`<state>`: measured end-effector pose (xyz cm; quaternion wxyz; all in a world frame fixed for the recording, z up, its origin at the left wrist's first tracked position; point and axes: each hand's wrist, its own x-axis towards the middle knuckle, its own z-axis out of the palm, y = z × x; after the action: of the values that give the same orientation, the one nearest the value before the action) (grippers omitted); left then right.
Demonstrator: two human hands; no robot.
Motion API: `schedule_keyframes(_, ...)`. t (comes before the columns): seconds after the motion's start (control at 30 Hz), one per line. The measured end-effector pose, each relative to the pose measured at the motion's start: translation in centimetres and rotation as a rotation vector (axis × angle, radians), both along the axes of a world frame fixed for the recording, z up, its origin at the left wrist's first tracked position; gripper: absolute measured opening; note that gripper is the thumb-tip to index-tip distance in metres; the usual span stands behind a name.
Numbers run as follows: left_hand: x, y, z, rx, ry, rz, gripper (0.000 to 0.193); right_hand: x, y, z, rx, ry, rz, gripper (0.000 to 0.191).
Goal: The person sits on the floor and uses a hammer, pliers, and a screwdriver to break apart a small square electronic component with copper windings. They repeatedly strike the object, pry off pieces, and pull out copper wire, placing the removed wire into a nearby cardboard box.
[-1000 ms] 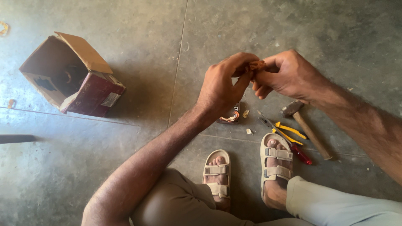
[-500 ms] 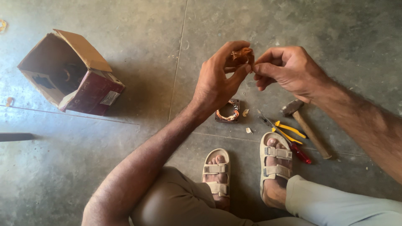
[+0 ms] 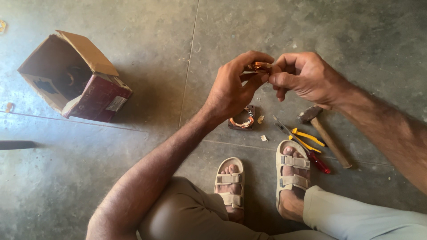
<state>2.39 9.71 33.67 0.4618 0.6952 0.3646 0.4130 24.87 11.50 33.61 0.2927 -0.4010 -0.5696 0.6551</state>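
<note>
Vs 0.5 s ago: L hand [image 3: 233, 91] has closed round the small copper-wire piece [image 3: 258, 66], upper centre of frame; piece now mostly hidden. R hand [image 3: 307, 78] pinches its end, fingertips touching L's. Grip tightened, so likely twisting/pulling wire. Wound coil part [image 3: 243, 118] unmoved on floor, below hands. Hammer [image 3: 324, 133], yellow pliers [image 3: 304, 135] lower right.

The floor [image 3: 133, 186] was mottled grey-green concrete. The cardboard box [image 3: 89, 53] was tan, with one dark red side. The pliers [image 3: 307, 138] had yellow handles; the screwdriver [image 3: 319, 162] handle was red. The hammer [image 3: 327, 135] had a brown handle. The sandals [image 3: 229, 184] were beige. The coil piece [image 3: 258, 66] in the hands was copper-orange.
</note>
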Motion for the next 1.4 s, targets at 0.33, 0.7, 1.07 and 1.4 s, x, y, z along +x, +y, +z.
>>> schedule_keyframes(0.33,0.1,0.0,-0.1,0.095,0.036,0.076,0.022,-0.1,-0.6,-0.3,0.177,-0.042,-0.06,0.032)
schedule_keyframes(0.7,-0.1,-0.1,0.3,0.59,0.21,0.141,0.03,-0.4,-0.4,1.0,-0.19,0.446,-0.104,0.03)
schedule_keyframes(1.07,-0.4,-0.4,0.9,0.27,0.175,0.095,0.063,-0.4,-0.3,1.5,-0.025,0.448,-0.19,0.022)
schedule_keyframes(1.4,0.0,-0.6,1.3,0.046,0.036,0.131,0.03,-0.7,-0.6,1.1,0.172,0.279,-0.211,0.017)
